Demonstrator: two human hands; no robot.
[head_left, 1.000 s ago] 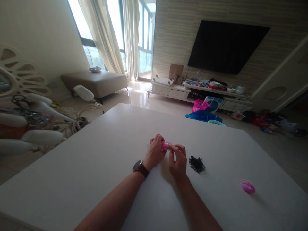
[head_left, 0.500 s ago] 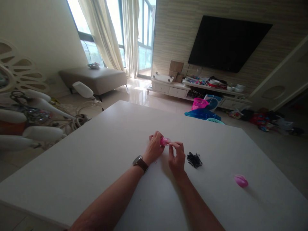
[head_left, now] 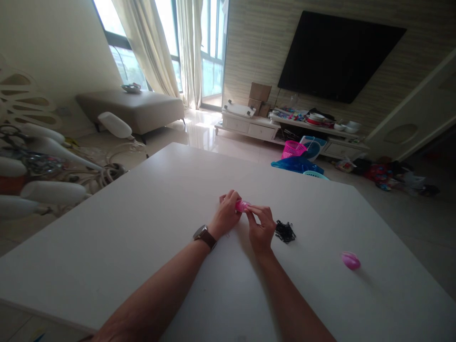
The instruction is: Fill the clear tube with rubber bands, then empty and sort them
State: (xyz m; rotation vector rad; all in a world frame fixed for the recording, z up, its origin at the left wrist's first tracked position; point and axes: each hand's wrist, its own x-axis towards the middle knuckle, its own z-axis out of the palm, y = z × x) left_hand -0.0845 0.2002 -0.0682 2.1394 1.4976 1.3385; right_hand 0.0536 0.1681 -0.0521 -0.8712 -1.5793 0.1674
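Lamp shades (head_left: pixel 53 192): white and elongated, seen clustered at the left edge of the frame.
Bench (head_left: pixel 135 109): placed in the upper left, with a bowl (head_left: pixel 131 89) set on top.
Curtains (head_left: pixel 147 42): hung at the top, left of centre, beside bright window panes (head_left: pixel 213 33).
Table (head_left: pixel 142 228): white, spread across the middle and lower frame.
Watch (head_left: pixel 200 232): worn on the left wrist, its dark strap seen just left of centre.
Left hand (head_left: pixel 228 213): curled around the left part of the pink object, which is gripped; the fingers are partly hidden.
Pink object (head_left: pixel 242 206): held between both hands at the centre of the frame, just above the table; its left end is covered.
Right hand (head_left: pixel 261 225): thumb and forefinger brought together, the right end of the pink object being pinched at their tips.
Black pile (head_left: pixel 285 232): small tangled pieces, laid on the table just right of the right hand.
Pink basket (head_left: pixel 292 149): seen beyond the table, right of centre, with blue plastic (head_left: pixel 297 164) in front.
Television (head_left: pixel 338 57): mounted at the upper right, its screen dark.
Second pink piece (head_left: pixel 351 261): rounded, left on the table at the lower right, well apart from both hands.
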